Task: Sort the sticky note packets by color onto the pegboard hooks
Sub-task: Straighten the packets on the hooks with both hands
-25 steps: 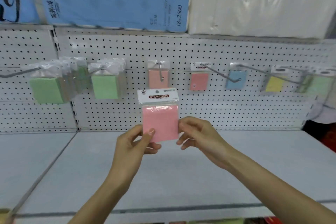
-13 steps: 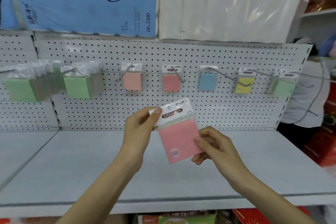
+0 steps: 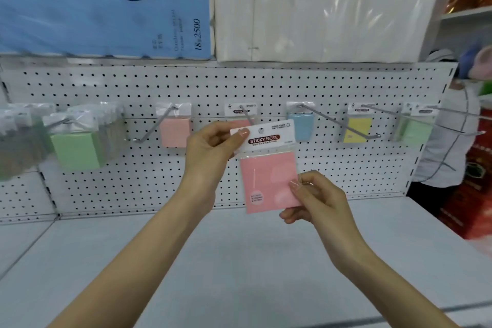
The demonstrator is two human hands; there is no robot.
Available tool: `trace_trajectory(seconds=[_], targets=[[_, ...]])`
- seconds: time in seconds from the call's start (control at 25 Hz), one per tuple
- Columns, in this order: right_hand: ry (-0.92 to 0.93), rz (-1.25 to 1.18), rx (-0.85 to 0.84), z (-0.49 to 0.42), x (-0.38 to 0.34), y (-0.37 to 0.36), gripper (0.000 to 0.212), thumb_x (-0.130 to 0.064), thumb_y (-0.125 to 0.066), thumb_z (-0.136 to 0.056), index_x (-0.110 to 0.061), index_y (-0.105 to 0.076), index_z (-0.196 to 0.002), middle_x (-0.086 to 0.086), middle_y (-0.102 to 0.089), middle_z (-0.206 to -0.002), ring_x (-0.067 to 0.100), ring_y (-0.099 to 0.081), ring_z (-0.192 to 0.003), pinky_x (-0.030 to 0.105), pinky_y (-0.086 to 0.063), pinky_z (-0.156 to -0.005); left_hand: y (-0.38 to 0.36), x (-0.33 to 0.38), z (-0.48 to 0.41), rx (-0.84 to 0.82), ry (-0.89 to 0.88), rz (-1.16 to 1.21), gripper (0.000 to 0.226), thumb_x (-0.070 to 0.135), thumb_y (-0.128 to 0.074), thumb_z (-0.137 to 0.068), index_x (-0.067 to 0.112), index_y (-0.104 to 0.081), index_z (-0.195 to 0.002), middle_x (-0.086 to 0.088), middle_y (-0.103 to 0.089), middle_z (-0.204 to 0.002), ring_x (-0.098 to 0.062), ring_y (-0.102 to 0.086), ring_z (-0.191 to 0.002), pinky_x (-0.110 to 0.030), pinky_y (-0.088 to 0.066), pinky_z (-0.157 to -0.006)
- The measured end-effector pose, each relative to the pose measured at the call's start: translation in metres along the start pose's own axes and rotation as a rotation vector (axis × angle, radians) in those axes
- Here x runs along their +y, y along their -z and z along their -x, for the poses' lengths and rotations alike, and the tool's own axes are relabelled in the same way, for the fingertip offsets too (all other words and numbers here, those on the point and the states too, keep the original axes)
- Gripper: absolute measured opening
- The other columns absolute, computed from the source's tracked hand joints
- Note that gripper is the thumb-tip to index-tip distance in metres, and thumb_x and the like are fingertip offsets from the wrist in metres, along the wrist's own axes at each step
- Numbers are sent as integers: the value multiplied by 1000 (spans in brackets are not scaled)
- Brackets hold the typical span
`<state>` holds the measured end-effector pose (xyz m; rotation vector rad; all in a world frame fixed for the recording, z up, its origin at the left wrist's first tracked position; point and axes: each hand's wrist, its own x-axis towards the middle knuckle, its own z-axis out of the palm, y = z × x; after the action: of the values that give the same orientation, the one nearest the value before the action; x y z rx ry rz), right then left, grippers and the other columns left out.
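In the middle of the picture two hands hold one pink packet [image 3: 269, 168]. It is a clear bag with a pad of pink sticky notes inside and a white card on top. The left hand [image 3: 210, 149] pinches the top left corner of the card between thumb and curled fingers. The right hand [image 3: 316, 197] pinches the bag's lower right edge the same way. The packet is tilted a bit and sits in front of the pegboard [image 3: 266, 82], just under a hook [image 3: 247, 114] that has a pink hung packet [image 3: 241, 109] on it.

More bags hang in a row across the board:
- Far left: many green packets [image 3: 76, 150].
- Next: a light pink packet [image 3: 174, 132].
- Right of the hands: a blue packet [image 3: 302, 125], a yellow packet [image 3: 356, 129] and a pale green packet [image 3: 418, 130].

A grey shelf [image 3: 239, 261] lies below.
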<state>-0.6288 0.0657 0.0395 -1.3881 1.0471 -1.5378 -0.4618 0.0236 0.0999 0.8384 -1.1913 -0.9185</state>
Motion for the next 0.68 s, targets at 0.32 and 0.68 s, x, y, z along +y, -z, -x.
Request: trace_trajectory(seconds=[0.32, 0.68], targets=[[-33, -17, 38, -6, 11, 0, 12, -9, -54, -92, -2, -58, -83, 12, -64, -60, 23, -64, -54, 27, -53, -54, -1, -15, -14, -40, -18, -25, 4, 10, -69, -81, 12, -67, -84, -3, -65, -80, -8, -61, -70, -15, -51, -65], [-104, 12, 70, -20, 19, -3, 14, -13, -56, -93, -3, -60, -84, 8, -65, -59, 23, -65, -54, 26, -53, -53, 0, -34, -34, -12, -18, -36, 4, 10, -70, -81, 13, -67, -81, -3, -66, -78, -7, -60, -68, -15, -49, -66]])
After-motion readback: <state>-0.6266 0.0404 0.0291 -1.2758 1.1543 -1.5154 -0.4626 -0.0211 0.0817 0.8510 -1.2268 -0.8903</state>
